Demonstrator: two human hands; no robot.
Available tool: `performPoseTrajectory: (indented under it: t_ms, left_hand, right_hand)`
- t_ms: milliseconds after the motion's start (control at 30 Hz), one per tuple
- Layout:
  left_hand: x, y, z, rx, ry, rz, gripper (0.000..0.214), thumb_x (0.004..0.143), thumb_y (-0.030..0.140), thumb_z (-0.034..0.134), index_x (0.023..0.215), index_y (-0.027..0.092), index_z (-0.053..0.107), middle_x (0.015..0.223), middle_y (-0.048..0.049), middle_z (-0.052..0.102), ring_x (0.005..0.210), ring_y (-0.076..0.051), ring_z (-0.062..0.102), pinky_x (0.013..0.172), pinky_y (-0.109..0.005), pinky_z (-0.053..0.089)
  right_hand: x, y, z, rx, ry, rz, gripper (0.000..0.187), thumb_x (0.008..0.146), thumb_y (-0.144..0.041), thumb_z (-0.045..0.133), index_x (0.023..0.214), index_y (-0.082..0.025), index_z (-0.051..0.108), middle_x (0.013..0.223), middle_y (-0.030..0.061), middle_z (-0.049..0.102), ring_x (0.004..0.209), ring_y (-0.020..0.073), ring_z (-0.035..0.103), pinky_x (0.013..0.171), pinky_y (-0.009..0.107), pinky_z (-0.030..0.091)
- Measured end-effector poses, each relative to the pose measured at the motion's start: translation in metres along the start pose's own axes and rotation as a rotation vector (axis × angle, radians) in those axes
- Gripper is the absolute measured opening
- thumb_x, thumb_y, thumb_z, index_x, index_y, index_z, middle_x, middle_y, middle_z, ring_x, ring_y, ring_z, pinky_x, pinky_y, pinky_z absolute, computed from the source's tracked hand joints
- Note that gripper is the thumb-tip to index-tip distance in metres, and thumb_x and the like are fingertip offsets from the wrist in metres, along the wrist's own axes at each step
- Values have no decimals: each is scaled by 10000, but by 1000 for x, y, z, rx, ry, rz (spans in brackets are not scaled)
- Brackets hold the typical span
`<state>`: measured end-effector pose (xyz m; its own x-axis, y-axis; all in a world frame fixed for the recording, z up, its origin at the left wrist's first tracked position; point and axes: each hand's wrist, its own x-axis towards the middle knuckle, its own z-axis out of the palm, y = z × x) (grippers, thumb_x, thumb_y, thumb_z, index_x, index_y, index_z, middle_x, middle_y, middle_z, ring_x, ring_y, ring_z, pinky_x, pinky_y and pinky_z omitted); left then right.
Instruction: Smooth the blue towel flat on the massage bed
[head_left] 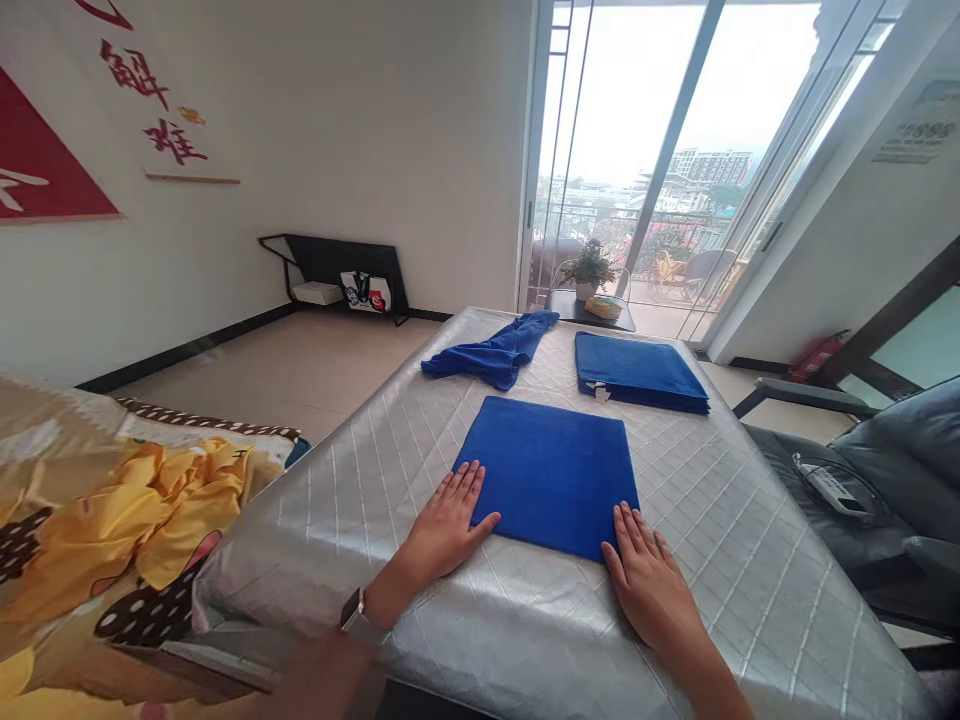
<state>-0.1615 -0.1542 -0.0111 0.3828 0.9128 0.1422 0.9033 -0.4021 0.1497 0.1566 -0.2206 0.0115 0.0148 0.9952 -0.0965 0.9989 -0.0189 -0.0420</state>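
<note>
A folded blue towel (551, 470) lies flat in the middle of the silver quilted table (360, 480). My left hand (448, 525) rests flat and open on its near left corner, thumb on the cloth. My right hand (649, 575) lies flat and open at its near right corner, fingertips touching the edge. Farther back, a stack of folded blue towels (637, 372) sits at the right. A crumpled blue towel (495, 352) lies at the back left of the table.
A yellow patterned blanket (112, 520) lies to the left. A dark chair (877, 470) with a remote (829, 485) on it stands at the right. Beyond the table are a small side table with a potted plant (589, 270), glass balcony doors and a black shelf (337, 275).
</note>
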Motion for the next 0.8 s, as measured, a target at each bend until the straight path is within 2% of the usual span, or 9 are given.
performPoseTrajectory:
  t_ms: [133,333,467,600,700,800]
  left_hand:
    - [0,0,-2,-18,-8,-5,811,992,666,255,1593,135,135,1647,-101,156,1511,-263,182,1237,-440,174]
    - [0,4,-5,-25,-18,-13,815,993,671,245,1587,119,165,1643,-114,154,1513,-260,169,1240,-438,159]
    - [-1,-1,-7,-19,-34,-9,813,992,673,243,1586,123,171,1642,-111,154,1515,-259,159,1237,-439,162]
    - [6,-1,-11,-11,-66,4,815,976,702,248,1586,164,204,1623,-107,232,1501,-271,217,1222,-446,198]
    - [27,23,-16,-17,-58,51,827,968,719,223,1587,170,209,1615,-103,256,1497,-275,230,1219,-441,195]
    - [60,68,-19,-71,-69,248,801,983,698,179,1587,175,213,1622,-78,248,1504,-232,212,1228,-381,159]
  right_hand:
    - [15,3,-13,-54,-32,-41,646,1007,-436,201,1569,-121,248,1633,52,197,1512,193,163,1238,436,148]
    - [72,5,-25,-45,71,-59,640,1015,-416,185,1564,-100,275,1633,89,231,1512,208,174,1230,439,159]
    - [98,8,-14,-42,89,-15,642,1019,-391,170,1569,-67,234,1640,106,202,1515,218,162,1228,435,152]
    - [103,14,3,-28,119,-32,644,1020,-382,163,1569,-49,216,1645,111,182,1519,224,141,1228,437,140]
    - [103,15,7,-12,142,-34,644,1020,-387,170,1568,-55,229,1646,112,180,1518,228,146,1229,439,134]
    - [102,14,6,-5,147,-23,643,1021,-388,169,1568,-56,231,1643,111,191,1515,229,162,1227,436,145]
